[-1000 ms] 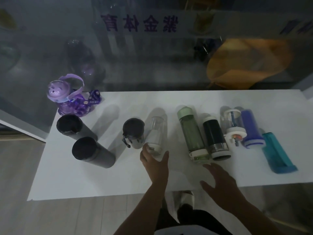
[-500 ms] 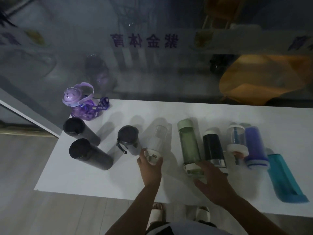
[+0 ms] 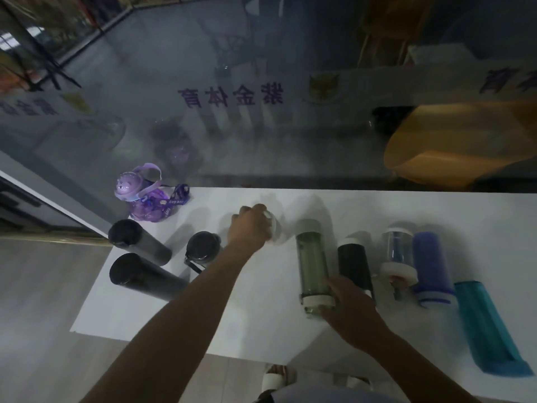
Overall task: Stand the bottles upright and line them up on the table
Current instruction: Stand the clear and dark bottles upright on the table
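My left hand (image 3: 249,228) is closed over the top of a clear bottle (image 3: 275,230), which stands upright near the middle of the white table (image 3: 238,309) and is mostly hidden by the hand. My right hand (image 3: 345,309) rests on the lower end of a green bottle (image 3: 312,263) that lies flat. Right of it lie a black bottle (image 3: 353,261), a clear bottle with a white cap (image 3: 398,258), a purple-blue bottle (image 3: 431,266) and a teal bottle (image 3: 488,327). Upright at the left are two dark flasks (image 3: 139,242), (image 3: 142,276), a dark mug-bottle (image 3: 202,251) and a purple kids' bottle (image 3: 142,199).
A glass wall with purple lettering (image 3: 229,96) runs just behind the table's far edge. An orange shape (image 3: 462,141) shows behind the glass at the right. The table's left corner and front edge drop to a wooden floor (image 3: 43,315). My shoes (image 3: 276,379) are under the front edge.
My left hand lifted the clear bottle from lying flat and set it upright farther back. My right hand moved forward from the table's edge onto the green bottle's lower end.
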Available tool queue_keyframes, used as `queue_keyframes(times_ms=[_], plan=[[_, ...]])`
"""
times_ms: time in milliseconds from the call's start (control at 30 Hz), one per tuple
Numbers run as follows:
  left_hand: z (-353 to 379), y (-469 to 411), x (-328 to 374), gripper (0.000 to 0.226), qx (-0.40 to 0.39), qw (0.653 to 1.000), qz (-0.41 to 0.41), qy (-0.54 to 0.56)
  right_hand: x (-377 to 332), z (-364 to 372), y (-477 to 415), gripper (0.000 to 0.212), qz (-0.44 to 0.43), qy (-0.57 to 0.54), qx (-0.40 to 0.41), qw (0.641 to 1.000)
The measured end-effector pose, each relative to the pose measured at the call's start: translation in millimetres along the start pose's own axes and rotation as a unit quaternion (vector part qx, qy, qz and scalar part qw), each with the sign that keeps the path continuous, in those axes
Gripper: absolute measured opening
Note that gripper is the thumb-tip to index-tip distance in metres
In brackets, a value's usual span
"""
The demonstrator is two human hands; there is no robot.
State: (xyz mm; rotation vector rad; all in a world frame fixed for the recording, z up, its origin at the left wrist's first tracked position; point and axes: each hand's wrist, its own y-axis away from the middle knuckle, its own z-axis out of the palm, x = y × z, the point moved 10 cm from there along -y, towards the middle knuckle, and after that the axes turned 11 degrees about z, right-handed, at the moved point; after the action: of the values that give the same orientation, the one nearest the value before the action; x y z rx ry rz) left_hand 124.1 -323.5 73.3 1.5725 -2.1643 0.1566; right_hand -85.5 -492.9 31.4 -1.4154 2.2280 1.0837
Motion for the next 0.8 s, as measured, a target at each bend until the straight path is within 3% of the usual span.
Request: queue_keyframes(times_ms=[133,333,467,633,700,800], plan=[[-13.7,-37.2,-0.9,0.05,-0.071,0.995,0.024,-0.058,9.6,-6.4,2.5,0.058,0.02,0.005,0.014,1.0],[-22.7,-61.7,-12.0,0.066,-0.128,0.986,0.041,-0.1,16.3,-15.1,11.8,0.058,0.04,0.003,0.064,0.997],[-15.1,-60.9,-7.8,0.052,-0.164,0.96,0.105,-0.199,18.8,-7.2,19.0,0.059,0.052,-0.01,0.09,0.995],[-0.8,-64.3,-14.9,0.05,-0.209,0.929,0.172,-0.254,11.9,8.0,26.9,0.055,0.075,-0.046,0.107,0.99],[4.2,-71.7,-23.6,0.06,-0.212,0.929,0.182,-0.243,7.8,14.5,29.3,0.053,0.079,-0.062,0.109,0.989],[-14.7,-63.6,-10.5,0.069,-0.129,0.957,0.175,-0.191,4.7,19.5,34.8,0.054,0.091,-0.071,0.132,0.985]])
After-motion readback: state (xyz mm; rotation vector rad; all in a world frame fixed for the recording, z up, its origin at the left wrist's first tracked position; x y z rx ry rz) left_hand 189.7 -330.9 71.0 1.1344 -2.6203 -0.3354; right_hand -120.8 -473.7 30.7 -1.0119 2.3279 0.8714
